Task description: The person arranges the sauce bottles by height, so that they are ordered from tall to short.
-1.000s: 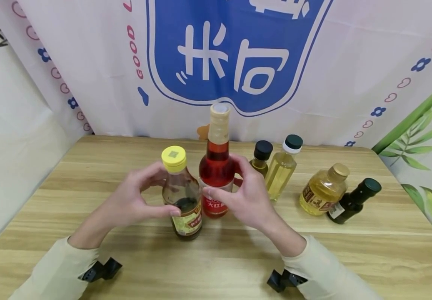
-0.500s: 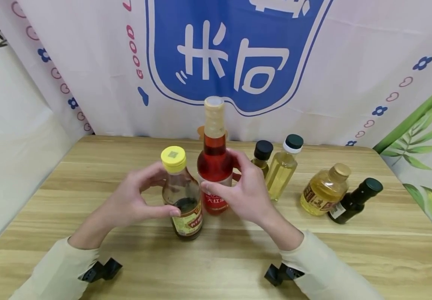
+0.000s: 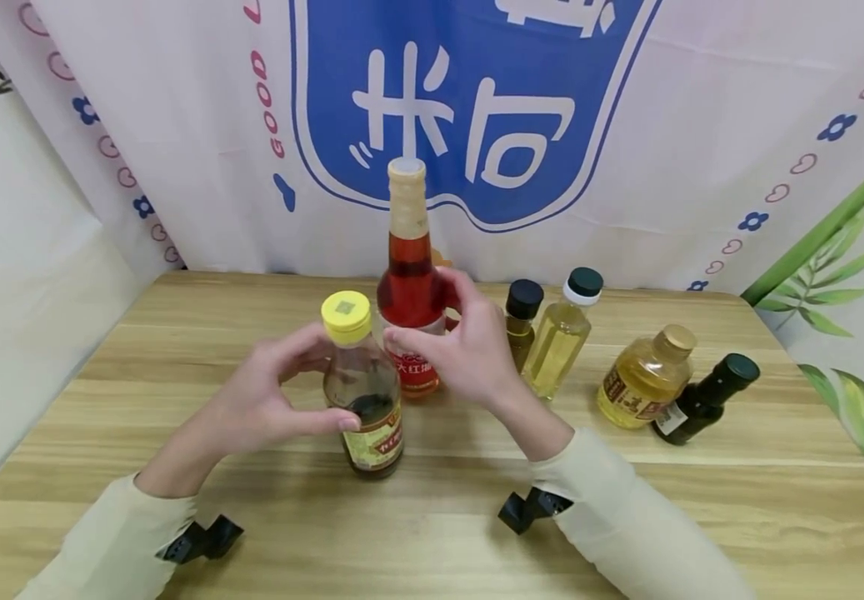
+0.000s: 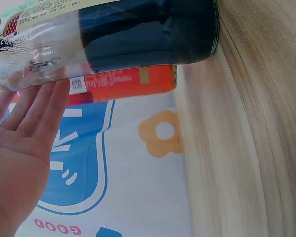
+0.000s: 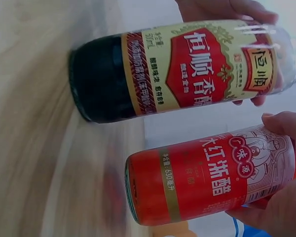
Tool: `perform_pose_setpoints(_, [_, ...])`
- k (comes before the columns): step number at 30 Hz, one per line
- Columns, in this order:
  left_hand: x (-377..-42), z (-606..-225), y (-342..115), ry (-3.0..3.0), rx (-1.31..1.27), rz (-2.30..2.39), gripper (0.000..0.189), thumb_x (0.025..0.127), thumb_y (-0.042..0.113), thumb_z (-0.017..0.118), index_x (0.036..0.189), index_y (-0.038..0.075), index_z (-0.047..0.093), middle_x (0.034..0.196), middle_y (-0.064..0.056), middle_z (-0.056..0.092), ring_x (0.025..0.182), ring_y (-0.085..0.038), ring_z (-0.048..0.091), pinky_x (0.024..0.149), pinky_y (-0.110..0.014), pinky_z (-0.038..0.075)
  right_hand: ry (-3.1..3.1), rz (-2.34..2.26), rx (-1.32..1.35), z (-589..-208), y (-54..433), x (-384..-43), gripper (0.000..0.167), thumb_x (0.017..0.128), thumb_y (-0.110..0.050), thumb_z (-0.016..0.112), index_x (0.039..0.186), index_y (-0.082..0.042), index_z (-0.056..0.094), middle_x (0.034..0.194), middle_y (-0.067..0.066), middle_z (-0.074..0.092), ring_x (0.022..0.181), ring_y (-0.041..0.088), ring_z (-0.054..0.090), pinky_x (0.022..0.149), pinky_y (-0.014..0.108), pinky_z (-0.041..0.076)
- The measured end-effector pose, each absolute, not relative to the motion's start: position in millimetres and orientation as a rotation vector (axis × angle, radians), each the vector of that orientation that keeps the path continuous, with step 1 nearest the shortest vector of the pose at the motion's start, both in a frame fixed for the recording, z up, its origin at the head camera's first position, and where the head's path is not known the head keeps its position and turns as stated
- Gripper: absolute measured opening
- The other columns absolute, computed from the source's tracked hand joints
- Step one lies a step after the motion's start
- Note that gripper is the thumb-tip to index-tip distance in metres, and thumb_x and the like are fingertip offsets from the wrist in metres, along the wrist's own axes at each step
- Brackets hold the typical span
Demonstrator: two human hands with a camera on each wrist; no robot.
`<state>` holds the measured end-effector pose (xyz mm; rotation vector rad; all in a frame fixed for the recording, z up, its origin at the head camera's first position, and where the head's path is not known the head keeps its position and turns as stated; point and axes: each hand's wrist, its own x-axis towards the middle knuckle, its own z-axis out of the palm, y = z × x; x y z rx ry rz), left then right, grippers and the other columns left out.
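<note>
While the right hand's (image 3: pixel 476 346) fingers (image 3: pixel 463 287) and thumb pinch the red bottle (image 3: pixel 411 292) round its body, the left hand's (image 3: pixel 274 392) are wrapped about the dark bottle (image 3: pixel 367 392), thumb across the front. Dark bottle stands upright on the table (image 3: pixel 432 533); red bottle upright, just behind it and slightly right; contact between them cannot be told.

Step, as judged: positioning red relative to dark. Next move probably calls for lowering red straight down, left hand steadying dark.

Left wrist view: red's base appears raised above the table's far edge; head view leaves this unsettled. Right wrist view: both labels (image 5: pixel 202 71) large, mostly readable; head view, only partly.

Farther right: black-capped bottle (image 3: pixel 520 329) near clear bottle (image 3: pixel 557 346); then squat bottle (image 3: pixel 643 383) just beside green-capped bottle (image 3: pixel 701 404).
</note>
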<state>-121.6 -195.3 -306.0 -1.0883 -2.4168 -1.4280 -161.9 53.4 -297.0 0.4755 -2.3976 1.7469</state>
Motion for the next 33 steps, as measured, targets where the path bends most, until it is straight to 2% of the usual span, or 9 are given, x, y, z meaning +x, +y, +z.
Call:
perform_pose_setpoints(11, [-120,-303,-197,-2.416,-1.08,-1.433,0.074,0.07,-0.004,0.094,0.137,0.0,0.062,0.126,-0.013,0.075,0.113,-0.005,0.071,0.097,-0.023,0.06,-2.368,1.784,0.439,-292,35,-190,0.073,0.085,-0.026,0.091,0.148,-0.015,0.054,0.137,0.004,0.069,0.125,0.019,0.064,0.109,0.047,0.057])
perform_pose_setpoints(17, [-121,-305,-197,-2.408,-1.087,-1.436,0.075,0.069,-0.005,0.095,0.137,0.0,0.062,0.125,-0.015,0.075,0.114,-0.005,0.071,0.098,-0.022,0.06,-2.391,1.778,0.429,-289,30,-202,0.074,0.086,-0.029,0.089,0.149,-0.017,0.053,0.137,0.002,0.068,0.123,0.019,0.064,0.106,0.046,0.057])
perform_pose_setpoints(22, [-121,-306,-197,-2.411,-1.089,-1.446,0.076,0.071,-0.003,0.095,0.139,0.004,0.062,0.126,-0.012,0.075,0.114,-0.007,0.071,0.099,-0.022,0.06,-2.418,1.753,0.399,-289,24,-211,0.074,0.087,-0.032,0.089,0.15,-0.018,0.052,0.137,0.002,0.069,0.119,0.019,0.065,0.101,0.043,0.058])
perform_pose_setpoints(33, [-121,-304,-197,-2.407,-1.119,-1.463,0.074,0.073,-0.002,0.094,0.14,0.005,0.062,0.128,-0.01,0.074,0.115,-0.008,0.071,0.098,-0.025,0.061,-2.424,1.809,0.374,-292,7,-226,0.075,0.089,-0.029,0.087,0.152,-0.018,0.048,0.141,0.004,0.066,0.121,0.02,0.064,0.103,0.041,0.058])
